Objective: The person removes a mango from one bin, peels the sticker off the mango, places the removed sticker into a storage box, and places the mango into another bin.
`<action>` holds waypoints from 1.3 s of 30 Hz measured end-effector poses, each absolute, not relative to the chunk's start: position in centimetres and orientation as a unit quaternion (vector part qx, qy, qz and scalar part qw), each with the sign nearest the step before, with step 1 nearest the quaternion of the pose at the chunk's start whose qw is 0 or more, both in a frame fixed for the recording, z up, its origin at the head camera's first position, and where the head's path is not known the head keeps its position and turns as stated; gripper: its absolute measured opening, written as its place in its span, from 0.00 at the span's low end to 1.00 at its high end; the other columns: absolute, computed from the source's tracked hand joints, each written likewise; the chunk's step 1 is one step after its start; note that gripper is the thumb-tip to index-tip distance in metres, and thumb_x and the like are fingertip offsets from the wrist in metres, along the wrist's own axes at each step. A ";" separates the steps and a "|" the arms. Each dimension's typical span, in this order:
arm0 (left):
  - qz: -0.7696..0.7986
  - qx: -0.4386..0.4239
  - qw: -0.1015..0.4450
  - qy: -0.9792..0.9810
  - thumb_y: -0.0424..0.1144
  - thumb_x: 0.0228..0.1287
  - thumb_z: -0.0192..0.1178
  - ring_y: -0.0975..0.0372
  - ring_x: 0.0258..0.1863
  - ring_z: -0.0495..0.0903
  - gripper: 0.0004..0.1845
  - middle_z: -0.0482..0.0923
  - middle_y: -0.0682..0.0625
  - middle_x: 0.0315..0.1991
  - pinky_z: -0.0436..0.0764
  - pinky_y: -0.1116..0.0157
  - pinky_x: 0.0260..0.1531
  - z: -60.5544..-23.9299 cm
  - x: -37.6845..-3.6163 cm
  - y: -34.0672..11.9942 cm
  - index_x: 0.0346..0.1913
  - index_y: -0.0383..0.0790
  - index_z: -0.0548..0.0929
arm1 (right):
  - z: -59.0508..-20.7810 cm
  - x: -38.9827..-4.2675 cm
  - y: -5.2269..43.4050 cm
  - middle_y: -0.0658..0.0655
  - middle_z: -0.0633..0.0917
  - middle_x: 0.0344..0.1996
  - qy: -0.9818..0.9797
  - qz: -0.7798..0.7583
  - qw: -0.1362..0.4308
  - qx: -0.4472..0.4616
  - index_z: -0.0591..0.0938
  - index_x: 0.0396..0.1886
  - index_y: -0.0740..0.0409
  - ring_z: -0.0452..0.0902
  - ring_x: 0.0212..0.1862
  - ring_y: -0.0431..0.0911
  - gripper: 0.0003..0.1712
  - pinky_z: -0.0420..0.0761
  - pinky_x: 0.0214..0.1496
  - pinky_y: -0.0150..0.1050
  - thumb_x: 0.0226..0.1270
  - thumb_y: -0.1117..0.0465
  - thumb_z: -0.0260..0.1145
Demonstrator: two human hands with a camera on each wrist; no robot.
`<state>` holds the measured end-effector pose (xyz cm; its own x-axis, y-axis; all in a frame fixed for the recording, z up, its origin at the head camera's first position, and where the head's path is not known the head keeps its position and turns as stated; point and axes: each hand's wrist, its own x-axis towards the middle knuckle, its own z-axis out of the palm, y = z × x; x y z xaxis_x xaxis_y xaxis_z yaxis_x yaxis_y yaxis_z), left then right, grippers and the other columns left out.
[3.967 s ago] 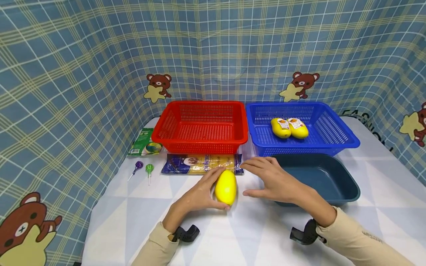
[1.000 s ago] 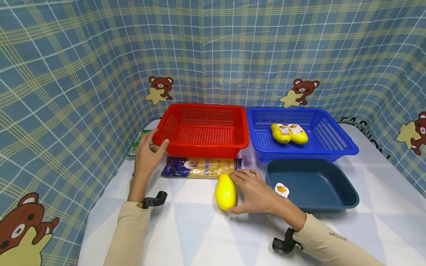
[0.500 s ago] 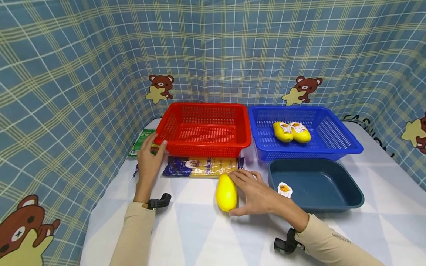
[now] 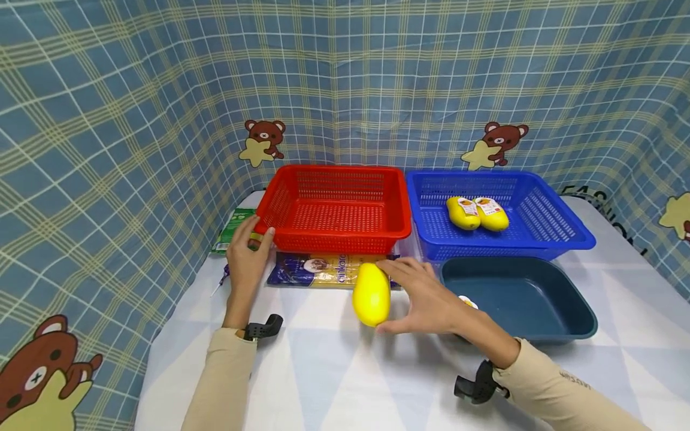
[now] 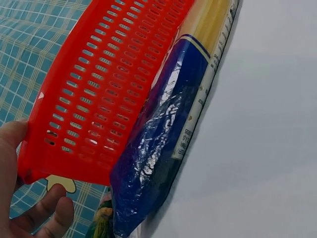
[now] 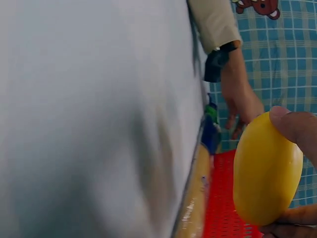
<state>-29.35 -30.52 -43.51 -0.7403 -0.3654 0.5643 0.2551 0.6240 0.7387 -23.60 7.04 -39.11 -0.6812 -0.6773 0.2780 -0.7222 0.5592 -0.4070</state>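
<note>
Fingers (image 4: 401, 270) of the right hand (image 4: 431, 302) curled round the yellow mango (image 4: 371, 294), just off the counter (image 4: 334, 371) before the spaghetti packet (image 4: 323, 270); the left hand (image 4: 247, 257) gripped the red basket (image 4: 334, 206) corner. Smooth skin might slip from that shallow, one-sided grip.
</note>
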 end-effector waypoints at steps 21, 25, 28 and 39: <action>-0.438 0.029 0.370 -0.819 0.46 0.67 0.67 0.47 0.39 0.82 0.27 0.73 0.49 0.67 0.82 0.53 0.42 -44.5 -28.9 -30.5 0.66 0.39 0.79 | -31.4 -31.3 4.8 0.59 0.72 0.67 -0.886 0.279 0.075 0.364 0.68 0.74 0.56 0.59 0.66 0.55 0.57 0.61 0.61 0.63 0.47 0.38 0.80; -0.448 0.026 0.365 -0.816 0.46 0.67 0.67 0.48 0.39 0.82 0.28 0.73 0.48 0.67 0.82 0.52 0.42 -44.2 -29.0 -30.5 0.66 0.39 0.79 | -30.2 -32.7 3.6 0.59 0.73 0.66 -0.882 0.278 0.079 0.372 0.68 0.74 0.56 0.59 0.65 0.55 0.56 0.61 0.58 0.61 0.47 0.39 0.80; -0.454 0.032 0.360 -0.814 0.47 0.67 0.67 0.48 0.40 0.81 0.28 0.73 0.48 0.68 0.82 0.53 0.43 -44.0 -28.9 -30.5 0.66 0.40 0.78 | -29.4 -33.8 2.7 0.58 0.73 0.66 -0.883 0.276 0.081 0.370 0.68 0.74 0.55 0.59 0.66 0.55 0.57 0.61 0.60 0.60 0.46 0.38 0.79; -0.457 0.028 0.360 -0.813 0.48 0.67 0.67 0.49 0.43 0.81 0.28 0.73 0.52 0.68 0.82 0.55 0.45 -43.7 -29.4 -30.9 0.66 0.40 0.79 | -27.7 -38.1 -0.1 0.56 0.74 0.67 -0.887 0.270 0.073 0.366 0.68 0.74 0.53 0.60 0.65 0.55 0.56 0.60 0.59 0.60 0.48 0.37 0.78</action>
